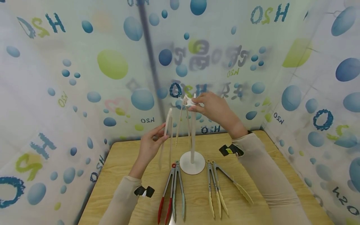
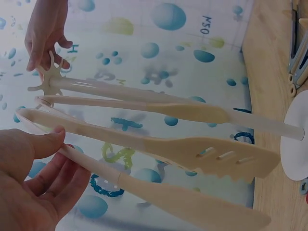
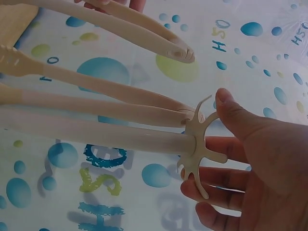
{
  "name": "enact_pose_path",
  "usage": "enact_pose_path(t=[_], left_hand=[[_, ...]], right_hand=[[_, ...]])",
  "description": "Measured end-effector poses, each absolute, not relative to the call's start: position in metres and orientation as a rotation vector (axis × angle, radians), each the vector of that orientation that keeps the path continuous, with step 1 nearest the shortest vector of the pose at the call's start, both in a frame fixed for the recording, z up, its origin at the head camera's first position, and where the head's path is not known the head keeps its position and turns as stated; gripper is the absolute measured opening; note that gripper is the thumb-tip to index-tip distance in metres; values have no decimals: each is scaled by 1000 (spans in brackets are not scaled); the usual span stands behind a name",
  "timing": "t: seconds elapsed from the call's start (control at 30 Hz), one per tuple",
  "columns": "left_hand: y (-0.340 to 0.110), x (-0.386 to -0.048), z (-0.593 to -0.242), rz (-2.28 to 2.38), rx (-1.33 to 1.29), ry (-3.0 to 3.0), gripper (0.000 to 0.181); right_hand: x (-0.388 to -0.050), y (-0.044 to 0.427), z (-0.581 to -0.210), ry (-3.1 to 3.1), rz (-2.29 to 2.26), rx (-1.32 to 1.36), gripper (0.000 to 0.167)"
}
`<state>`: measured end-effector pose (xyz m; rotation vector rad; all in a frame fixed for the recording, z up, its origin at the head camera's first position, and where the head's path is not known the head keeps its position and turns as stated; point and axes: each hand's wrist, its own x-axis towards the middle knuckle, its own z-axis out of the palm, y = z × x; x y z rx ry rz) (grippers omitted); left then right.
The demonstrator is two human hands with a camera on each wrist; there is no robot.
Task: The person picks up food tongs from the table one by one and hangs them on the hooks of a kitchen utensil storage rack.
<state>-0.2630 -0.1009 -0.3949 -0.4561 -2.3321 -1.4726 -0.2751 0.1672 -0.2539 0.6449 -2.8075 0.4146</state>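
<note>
Plain beige sleeves (image 1: 271,175) are worn with angular black wrist pieces (image 1: 150,191), the right one marked yellow-green.

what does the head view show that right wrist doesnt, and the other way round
Only head: the round base of the stand, plus red tongs, teal tongs and yellow tongs lying on the table.
Only right wrist: the hooks as clearly separate prongs, hard to make out in head.
Both: the left hand, mostly cropped in right wrist, holding beige tongs; the right hand holding the stand's top; hanging tongs; the patterned backdrop.
</note>
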Motion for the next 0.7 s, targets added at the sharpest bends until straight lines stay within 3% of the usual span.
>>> enact_pose_path(t=[0.7], left_hand=[[-75,-270,-374,-1486,-519,-2281,49]], right_hand=[[-277,166,-258,-2764,442,640,54]])
